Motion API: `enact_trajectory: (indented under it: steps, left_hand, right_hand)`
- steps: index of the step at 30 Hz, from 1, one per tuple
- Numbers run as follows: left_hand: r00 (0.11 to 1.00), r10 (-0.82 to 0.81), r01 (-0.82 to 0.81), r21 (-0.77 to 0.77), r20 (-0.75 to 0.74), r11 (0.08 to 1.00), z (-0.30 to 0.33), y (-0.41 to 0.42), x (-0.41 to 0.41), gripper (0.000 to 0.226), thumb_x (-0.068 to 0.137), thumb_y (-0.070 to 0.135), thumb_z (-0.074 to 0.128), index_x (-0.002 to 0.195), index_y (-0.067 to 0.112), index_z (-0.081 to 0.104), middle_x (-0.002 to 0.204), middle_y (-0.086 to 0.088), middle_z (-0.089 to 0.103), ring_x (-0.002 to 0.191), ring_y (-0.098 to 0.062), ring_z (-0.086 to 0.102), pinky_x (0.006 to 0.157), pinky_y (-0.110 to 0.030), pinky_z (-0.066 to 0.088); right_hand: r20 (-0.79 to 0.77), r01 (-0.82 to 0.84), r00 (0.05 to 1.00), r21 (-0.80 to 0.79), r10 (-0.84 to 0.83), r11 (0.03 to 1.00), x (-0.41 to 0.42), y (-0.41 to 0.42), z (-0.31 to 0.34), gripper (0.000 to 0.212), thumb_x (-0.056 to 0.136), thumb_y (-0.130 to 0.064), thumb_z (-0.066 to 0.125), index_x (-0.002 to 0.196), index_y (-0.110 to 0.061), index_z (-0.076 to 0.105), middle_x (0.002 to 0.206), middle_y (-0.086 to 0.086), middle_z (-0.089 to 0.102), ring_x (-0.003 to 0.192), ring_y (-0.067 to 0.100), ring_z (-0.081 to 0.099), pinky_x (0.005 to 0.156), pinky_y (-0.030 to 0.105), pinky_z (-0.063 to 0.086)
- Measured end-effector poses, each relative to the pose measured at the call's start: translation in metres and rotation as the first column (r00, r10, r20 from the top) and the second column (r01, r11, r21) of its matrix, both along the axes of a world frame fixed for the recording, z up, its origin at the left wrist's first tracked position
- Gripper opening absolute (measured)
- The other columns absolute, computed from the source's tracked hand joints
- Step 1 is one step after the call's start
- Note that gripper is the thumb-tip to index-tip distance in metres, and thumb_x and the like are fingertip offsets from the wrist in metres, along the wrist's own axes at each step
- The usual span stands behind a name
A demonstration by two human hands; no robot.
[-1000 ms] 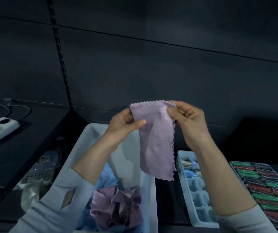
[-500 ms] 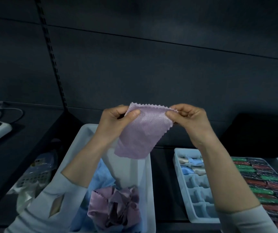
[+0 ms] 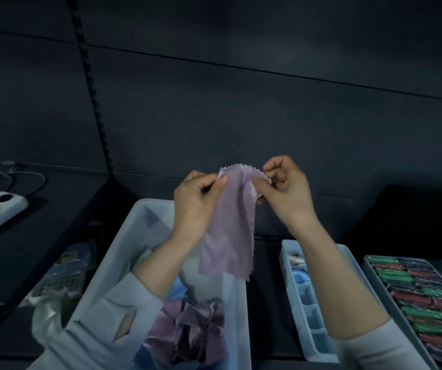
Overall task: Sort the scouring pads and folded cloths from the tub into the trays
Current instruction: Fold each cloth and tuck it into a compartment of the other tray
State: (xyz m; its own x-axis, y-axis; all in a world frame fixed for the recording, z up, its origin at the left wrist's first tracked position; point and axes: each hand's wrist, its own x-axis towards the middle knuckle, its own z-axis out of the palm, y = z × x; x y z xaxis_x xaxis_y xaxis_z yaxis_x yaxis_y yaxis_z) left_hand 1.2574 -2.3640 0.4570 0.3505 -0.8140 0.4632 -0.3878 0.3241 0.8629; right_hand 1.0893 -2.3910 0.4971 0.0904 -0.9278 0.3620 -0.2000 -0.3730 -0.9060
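- Hanging long again, the lilac cloth (image 3: 230, 231) has dropped back to its full length; half a second ago its lower part was swung up toward the left hand (image 3: 197, 206), and a second ago it hung much as it does now.
- The hands have come closer together along the top edge, so the zigzag hem now bows up in a small arch between them instead of being stretched flat.
- Both hands pinch that top edge: the left hand with thumb against fingers at the left corner, the right hand (image 3: 285, 192) with thumb and curled fingers at the right corner. Neither hand holds anything else.
- My reading is that the fold has not been set yet; the cloth is being lined up edge to edge before it can go to a tray.
- The cloth is held in the air above the far end of the pale tub (image 3: 123, 252), touching nothing but the hands. It is thin, limp, finely textured, with pinked edges all round.
- In the tub below lie crumpled purple cloths (image 3: 190, 335) and something blue.
- To the right stand the divided tray (image 3: 301, 308), holding a few blue and white pieces at its far end, and the tray of green and red pads (image 3: 425, 305).
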Motion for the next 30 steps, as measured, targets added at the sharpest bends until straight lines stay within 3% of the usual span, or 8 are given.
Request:
enact_trajectory:
  steps: [3, 6, 11, 15, 19, 22, 26, 30]
  left_hand:
    - [1.0, -0.019, 0.017, -0.086, -0.018, 0.996, 0.0, 0.003, -0.014, 0.012, 0.089, 0.024, 0.068, 0.08, 0.025, 0.076, 0.083, 0.003, 0.062, 0.08, 0.002, 0.056, 0.075, -0.011, 0.041]
    - [0.994, -0.093, 0.082, -0.15, -0.063, 0.985, 0.003, 0.006, -0.023, 0.014, 0.089, 0.018, 0.067, 0.095, 0.028, 0.074, 0.094, 0.006, 0.068, 0.091, 0.002, 0.062, 0.082, -0.012, 0.044]
    - [0.98, -0.189, 0.177, -0.161, -0.065, 0.971, 0.01, 0.009, -0.024, 0.014, 0.089, 0.011, 0.067, 0.098, 0.016, 0.077, 0.095, 0.01, 0.073, 0.092, -0.001, 0.066, 0.081, -0.013, 0.046]
    - [0.977, -0.209, 0.205, -0.094, -0.041, 0.974, 0.007, 0.008, -0.022, 0.021, 0.086, 0.011, 0.071, 0.106, 0.016, 0.075, 0.092, 0.01, 0.074, 0.084, 0.003, 0.066, 0.076, -0.015, 0.049]
    - [0.989, -0.146, 0.144, -0.079, -0.017, 0.986, 0.003, 0.003, -0.012, 0.012, 0.09, 0.019, 0.062, 0.09, 0.015, 0.074, 0.076, 0.016, 0.065, 0.071, 0.002, 0.053, 0.068, -0.026, 0.048]
    - [0.96, -0.206, 0.208, -0.009, -0.19, 0.978, 0.005, 0.001, -0.006, 0.014, 0.092, 0.014, 0.06, 0.087, 0.006, 0.071, 0.075, 0.01, 0.062, 0.073, -0.004, 0.05, 0.07, -0.028, 0.045]
    - [0.858, -0.294, 0.331, 0.016, -0.421, 0.943, 0.016, 0.001, -0.003, 0.015, 0.095, 0.008, 0.057, 0.096, 0.008, 0.072, 0.091, -0.006, 0.071, 0.084, -0.015, 0.062, 0.079, -0.034, 0.051]
    - [0.694, -0.359, 0.45, -0.013, -0.623, 0.893, 0.026, -0.003, 0.002, 0.017, 0.097, 0.006, 0.052, 0.105, 0.004, 0.068, 0.094, -0.006, 0.071, 0.084, -0.014, 0.065, 0.078, -0.027, 0.054]
  right_hand:
    - [0.01, -0.042, 0.999, -0.056, 0.042, 0.998, 0.01, 0.005, 0.0, 0.023, 0.087, -0.004, 0.067, 0.089, -0.021, 0.052, 0.076, 0.002, 0.064, 0.061, 0.023, 0.066, 0.057, 0.039, 0.057]
    - [-0.007, -0.059, 0.998, -0.105, 0.059, 0.993, 0.014, 0.008, 0.003, 0.022, 0.086, -0.004, 0.067, 0.088, -0.021, 0.053, 0.081, 0.007, 0.068, 0.073, 0.031, 0.07, 0.064, 0.049, 0.06]
    - [0.04, -0.058, 0.997, -0.113, 0.063, 0.992, 0.017, 0.009, 0.008, 0.022, 0.087, 0.001, 0.065, 0.085, -0.017, 0.053, 0.081, 0.012, 0.07, 0.074, 0.029, 0.071, 0.063, 0.04, 0.059]
    - [0.022, -0.108, 0.994, -0.066, 0.11, 0.992, 0.013, 0.006, 0.004, 0.017, 0.088, -0.003, 0.065, 0.09, -0.016, 0.054, 0.08, 0.01, 0.074, 0.078, 0.031, 0.073, 0.078, 0.05, 0.059]
    - [0.178, -0.176, 0.966, -0.08, 0.188, 0.981, 0.004, 0.012, 0.003, 0.008, 0.094, -0.004, 0.062, 0.098, -0.009, 0.057, 0.084, 0.013, 0.075, 0.079, 0.026, 0.073, 0.076, 0.035, 0.058]
    - [0.215, -0.09, 0.972, -0.037, 0.096, 0.995, -0.013, 0.006, -0.01, 0.015, 0.091, -0.005, 0.064, 0.106, -0.003, 0.062, 0.085, 0.007, 0.074, 0.08, 0.017, 0.07, 0.077, 0.029, 0.056]
    - [0.036, -0.356, 0.934, 0.208, 0.357, 0.911, -0.022, 0.007, -0.038, 0.039, 0.081, -0.024, 0.071, 0.119, -0.015, 0.066, 0.111, 0.001, 0.073, 0.107, 0.016, 0.067, 0.098, 0.03, 0.049]
    - [0.143, -0.471, 0.882, 0.274, 0.449, 0.839, -0.012, 0.013, -0.047, 0.038, 0.081, -0.014, 0.071, 0.117, -0.005, 0.067, 0.112, 0.013, 0.072, 0.102, 0.02, 0.067, 0.093, 0.029, 0.051]
